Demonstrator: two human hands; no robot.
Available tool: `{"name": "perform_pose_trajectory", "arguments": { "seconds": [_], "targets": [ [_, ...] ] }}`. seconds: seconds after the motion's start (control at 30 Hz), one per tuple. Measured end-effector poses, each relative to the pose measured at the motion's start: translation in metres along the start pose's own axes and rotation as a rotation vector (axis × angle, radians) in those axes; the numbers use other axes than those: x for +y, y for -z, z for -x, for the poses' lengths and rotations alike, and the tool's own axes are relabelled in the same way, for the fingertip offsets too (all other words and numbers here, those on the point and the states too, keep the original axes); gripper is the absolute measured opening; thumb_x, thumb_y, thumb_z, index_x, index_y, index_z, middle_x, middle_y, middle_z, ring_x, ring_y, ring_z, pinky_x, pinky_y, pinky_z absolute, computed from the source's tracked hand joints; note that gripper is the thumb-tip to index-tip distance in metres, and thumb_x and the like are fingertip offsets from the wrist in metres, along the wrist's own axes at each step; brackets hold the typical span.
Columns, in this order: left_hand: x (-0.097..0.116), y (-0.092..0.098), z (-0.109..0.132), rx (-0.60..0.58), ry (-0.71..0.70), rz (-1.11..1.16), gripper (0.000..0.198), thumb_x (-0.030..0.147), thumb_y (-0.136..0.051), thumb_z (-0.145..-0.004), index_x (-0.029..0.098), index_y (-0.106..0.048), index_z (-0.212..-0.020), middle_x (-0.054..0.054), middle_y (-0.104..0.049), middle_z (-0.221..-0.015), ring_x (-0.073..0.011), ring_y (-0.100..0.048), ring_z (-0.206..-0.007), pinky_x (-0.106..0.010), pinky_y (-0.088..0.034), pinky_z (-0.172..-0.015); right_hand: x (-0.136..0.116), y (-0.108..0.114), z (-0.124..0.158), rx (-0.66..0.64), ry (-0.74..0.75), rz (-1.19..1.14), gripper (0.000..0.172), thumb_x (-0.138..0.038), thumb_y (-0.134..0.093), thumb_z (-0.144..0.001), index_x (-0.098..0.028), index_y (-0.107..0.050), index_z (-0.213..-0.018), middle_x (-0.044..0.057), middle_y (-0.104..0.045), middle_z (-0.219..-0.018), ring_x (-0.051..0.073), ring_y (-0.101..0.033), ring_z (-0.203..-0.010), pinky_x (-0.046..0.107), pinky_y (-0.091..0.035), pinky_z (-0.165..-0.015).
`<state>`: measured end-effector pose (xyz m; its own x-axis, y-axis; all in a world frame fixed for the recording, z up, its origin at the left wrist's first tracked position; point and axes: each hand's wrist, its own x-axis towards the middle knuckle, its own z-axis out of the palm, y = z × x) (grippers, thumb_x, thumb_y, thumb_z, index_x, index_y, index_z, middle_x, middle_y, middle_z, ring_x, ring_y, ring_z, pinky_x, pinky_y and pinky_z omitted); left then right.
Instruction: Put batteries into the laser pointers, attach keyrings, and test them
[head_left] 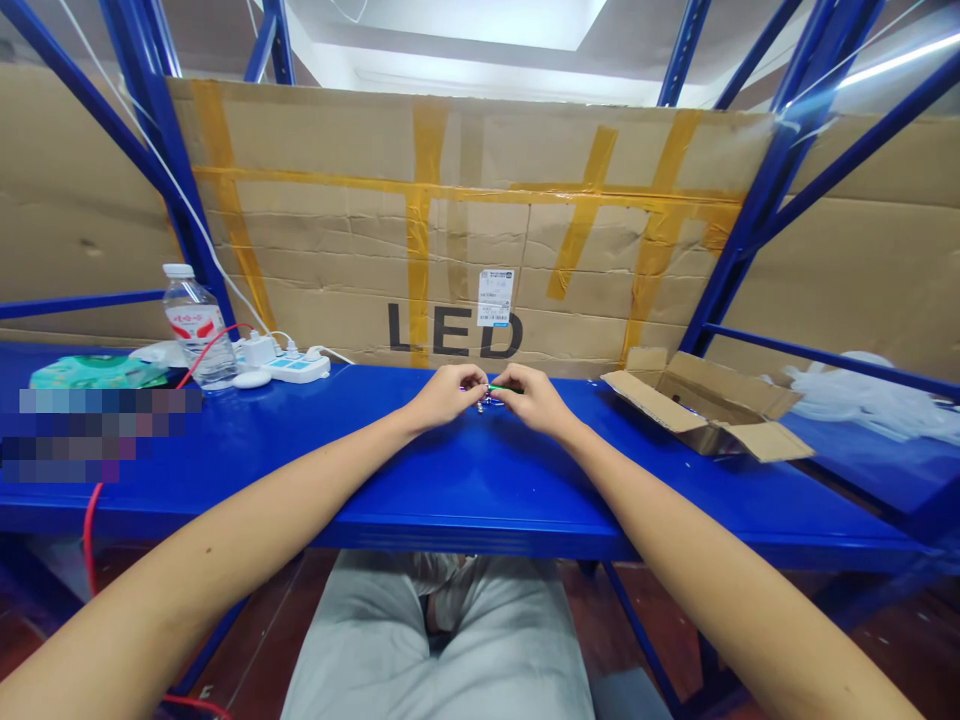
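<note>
Both hands meet over the middle of the blue table (480, 490), close to its back edge. My left hand (450, 395) has its fingers pinched on a small metallic piece (481, 406) whose shape is too small to tell. From the other side, my right hand (531, 396) pinches a small green item (496, 388) between thumb and fingers. The two fingertips are nearly touching, with shiny bits and a thin wire-like part between them. Fingers partly hide these small parts.
An open cardboard box (709, 405) lies at the right, beside clear plastic wrap (862, 395). At the left are a water bottle (199, 330), a power strip (300, 366) and a green packet (97, 372). Taped cardboard (337, 240) stands behind the table.
</note>
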<state>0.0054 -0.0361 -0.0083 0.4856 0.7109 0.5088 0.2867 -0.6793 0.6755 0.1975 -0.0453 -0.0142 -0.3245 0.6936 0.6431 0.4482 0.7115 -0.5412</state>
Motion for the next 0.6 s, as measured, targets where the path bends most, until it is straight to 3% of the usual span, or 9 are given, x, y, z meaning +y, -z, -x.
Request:
{"name": "perform_pose_trajectory", "arguments": {
  "seconds": [0.33,0.6],
  "targets": [
    [-0.003,-0.002,0.001,-0.031,0.009,-0.030,0.013,0.025,-0.057,-0.082,0.014,-0.065,-0.085,-0.002,-0.066,-0.068,-0.0108,-0.054,-0.055,-0.022,-0.042,-0.052,-0.001,0.000,0.000,-0.118,-0.137,-0.036,0.014,-0.026,-0.055,-0.082,-0.016,-0.062,-0.074,0.000,-0.057,-0.056,0.015,-0.053,-0.052,0.028,-0.041,-0.056],
    [-0.005,0.000,-0.003,-0.006,0.049,0.038,0.011,0.024,-0.062,-0.079,0.014,-0.065,-0.082,-0.002,-0.066,-0.067,-0.0108,-0.056,-0.054,-0.022,-0.044,-0.050,0.011,-0.004,-0.004,-0.201,-0.284,-0.354,0.029,-0.042,-0.064,-0.079,-0.017,-0.057,-0.066,-0.002,-0.054,-0.051,0.012,-0.050,-0.041,0.026,-0.044,-0.045]
  ]
}}
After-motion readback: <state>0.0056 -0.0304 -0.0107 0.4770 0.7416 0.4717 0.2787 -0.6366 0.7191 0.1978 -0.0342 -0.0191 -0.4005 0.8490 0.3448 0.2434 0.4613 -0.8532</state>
